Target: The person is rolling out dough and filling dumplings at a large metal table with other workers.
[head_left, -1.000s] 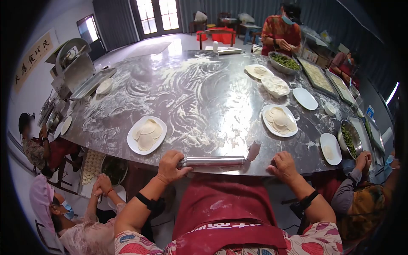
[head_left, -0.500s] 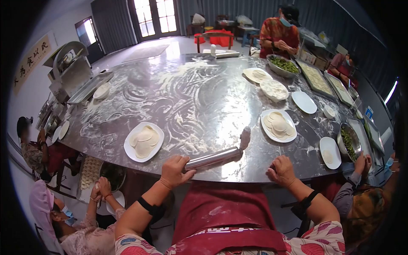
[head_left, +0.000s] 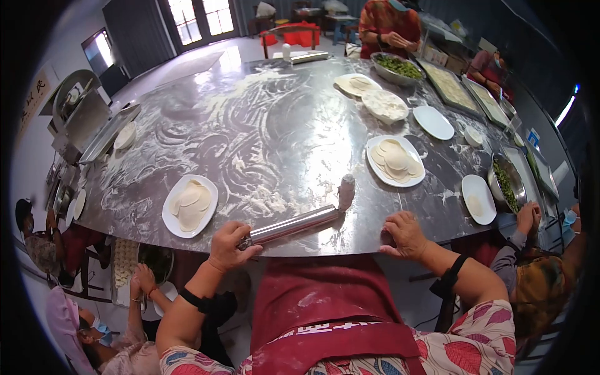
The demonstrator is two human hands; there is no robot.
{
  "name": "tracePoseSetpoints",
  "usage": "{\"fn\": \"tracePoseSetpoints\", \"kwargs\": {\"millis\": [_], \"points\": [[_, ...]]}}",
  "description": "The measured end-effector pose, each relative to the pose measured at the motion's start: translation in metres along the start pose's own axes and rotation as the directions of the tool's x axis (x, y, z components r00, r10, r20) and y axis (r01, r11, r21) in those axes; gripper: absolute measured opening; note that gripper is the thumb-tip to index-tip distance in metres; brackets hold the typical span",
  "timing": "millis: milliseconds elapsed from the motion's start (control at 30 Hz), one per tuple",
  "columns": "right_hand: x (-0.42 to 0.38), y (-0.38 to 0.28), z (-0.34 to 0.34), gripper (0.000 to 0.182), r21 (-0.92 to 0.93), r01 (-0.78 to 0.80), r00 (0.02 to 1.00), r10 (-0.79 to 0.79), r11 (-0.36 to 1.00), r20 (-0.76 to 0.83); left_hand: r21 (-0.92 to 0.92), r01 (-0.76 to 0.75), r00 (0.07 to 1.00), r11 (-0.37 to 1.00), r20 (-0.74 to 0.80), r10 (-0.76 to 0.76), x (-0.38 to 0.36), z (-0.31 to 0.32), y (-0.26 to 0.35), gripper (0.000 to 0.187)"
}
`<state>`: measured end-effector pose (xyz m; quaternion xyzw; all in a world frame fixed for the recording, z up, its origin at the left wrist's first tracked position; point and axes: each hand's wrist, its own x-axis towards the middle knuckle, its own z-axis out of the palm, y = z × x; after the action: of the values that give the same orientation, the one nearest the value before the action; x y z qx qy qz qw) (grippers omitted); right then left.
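a clock face is laid over the view, centred on the metal rolling pin [head_left: 294,225], with twelve set away from the body. what is changed from a second ago is the slant of the pin: its free end [head_left: 345,190] is now pointed towards two o'clock, where it was pointed almost at three along the edge of the bench [head_left: 269,119]. the pin is lain flat near that edge, on the floured steel.

its near end is gripped at eight o'clock by the left hand [head_left: 228,247], with the fingers curled over it and the thumb stretched along the near side. the right hand [head_left: 406,236] is held loosely curled at three o'clock, well apart from the pin; whether anything is kept beneath its fingers cannot be told. the pin is thus controlled from one end only, it seems, and its slant can readily be altered by the left hand.

between nine and ten o'clock, dough rounds [head_left: 190,203] are stacked on a white plate [head_left: 172,219], just beyond the left hand. more rounds [head_left: 395,159] are piled on a second plate [head_left: 377,167] at two o'clock. farther off, at one o'clock, chopped greens [head_left: 395,65] are held in a metal bowl [head_left: 406,82].
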<state>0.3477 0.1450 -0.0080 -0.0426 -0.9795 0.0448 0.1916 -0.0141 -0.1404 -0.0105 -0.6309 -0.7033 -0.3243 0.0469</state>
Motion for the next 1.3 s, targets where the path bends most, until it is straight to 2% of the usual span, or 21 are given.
{"fn": "tracePoseSetpoints", "kwargs": {"millis": [67, 133, 233, 267, 333, 467, 567, 700, 767, 800, 833, 1000, 1100, 1200, 1300], "points": [[-0.001, 0.001, 0.000, 0.050, 0.015, 0.059, 0.998, -0.059, 0.998, 0.037, -0.001, -0.010, 0.999, 1.000, 0.034, 0.010, 0.004, -0.001, -0.002, 0.045], [0.002, 0.003, 0.003, 0.053, 0.029, 0.123, 0.992, -0.124, 0.992, 0.038, -0.021, -0.120, 0.992, 0.993, 0.025, 0.121, 0.009, 0.006, -0.008, 0.044], [0.001, 0.006, 0.011, 0.058, 0.038, 0.107, 0.993, -0.109, 0.993, 0.046, -0.004, -0.162, 0.984, 0.987, 0.075, 0.162, 0.005, 0.008, -0.025, 0.046], [0.001, 0.005, 0.015, 0.060, -0.005, 0.115, 0.992, -0.115, 0.993, 0.060, -0.010, -0.212, 0.977, 0.977, 0.021, 0.212, 0.004, 0.011, -0.030, 0.043], [0.004, 0.004, 0.016, 0.059, 0.018, 0.114, 0.991, -0.115, 0.993, 0.069, -0.024, -0.161, 0.985, 0.987, 0.052, 0.162, 0.001, 0.009, -0.029, 0.038], [0.004, 0.002, 0.016, 0.060, 0.014, 0.097, 0.991, -0.098, 0.995, 0.095, -0.042, -0.209, 0.978, 0.977, -0.028, 0.208, -0.002, 0.011, -0.034, 0.041], [0.008, 0.001, 0.015, 0.061, 0.012, 0.110, 0.987, -0.111, 0.994, 0.115, 0.001, -0.201, 0.980, 0.980, -0.011, 0.201, -0.003, 0.011, -0.033, 0.041], [0.003, 0.006, 0.017, 0.064, 0.028, 0.099, 0.984, -0.102, 0.995, 0.143, -0.031, -0.155, 0.988, 0.987, -0.010, 0.155, -0.003, 0.015, -0.034, 0.041], [-0.007, 0.016, 0.024, 0.063, -0.029, 0.149, 0.979, -0.144, 0.988, 0.145, -0.039, -0.164, 0.986, 0.986, -0.038, 0.163, -0.006, 0.023, -0.037, 0.041], [-0.011, 0.022, 0.028, 0.066, -0.007, 0.175, 0.973, -0.172, 0.985, 0.152, -0.023, -0.170, 0.985, 0.985, -0.005, 0.170, -0.005, 0.021, -0.037, 0.042], [0.006, -0.001, 0.010, 0.060, 0.002, 0.107, 0.987, -0.107, 0.994, 0.122, -0.033, -0.156, 0.988, 0.987, -0.005, 0.156, -0.005, 0.019, -0.035, 0.042], [0.008, -0.003, 0.011, 0.058, -0.010, 0.099, 0.990, -0.097, 0.995, 0.098, -0.059, -0.171, 0.985, 0.984, -0.049, 0.168, -0.006, 0.025, -0.038, 0.042], [0.014, -0.006, 0.016, 0.052, -0.031, 0.107, 0.994, -0.108, 0.994, -0.023, -0.061, -0.143, 0.988, 0.988, -0.068, 0.138, -0.006, 0.021, -0.034, 0.044], [0.008, 0.009, 0.041, 0.056, -0.055, 0.139, 0.969, -0.148, 0.989, -0.196, -0.069, -0.127, 0.992, 0.989, -0.009, 0.127, -0.008, 0.022, -0.036, 0.047], [0.019, 0.002, 0.037, 0.059, -0.038, 0.181, 0.956, -0.185, 0.983, -0.226, -0.058, -0.130, 0.992, 0.990, -0.011, 0.130, -0.008, 0.022, -0.037, 0.047]]}}
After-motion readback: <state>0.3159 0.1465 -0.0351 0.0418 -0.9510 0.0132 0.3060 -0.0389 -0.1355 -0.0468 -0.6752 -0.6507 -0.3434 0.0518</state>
